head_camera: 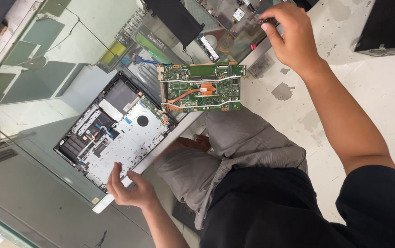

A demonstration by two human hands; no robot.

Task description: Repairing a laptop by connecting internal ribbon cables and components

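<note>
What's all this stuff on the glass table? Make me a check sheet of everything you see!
Surface: glass counter, shiny with reflections.
Job's things: opened laptop base, insides showing; green circuit board with a copper pipe, lying beside it at the counter's edge.
Clutter: flat black panel, small memory stick, another board at the top.
Hands: left hand has a grip on the laptop base's near edge; right hand pinches a small dark piece, too small to identify.
Cables: blue wire bundle, thin black wire.
Surroundings: worn pale floor, black box, the person's grey shorts.
</note>
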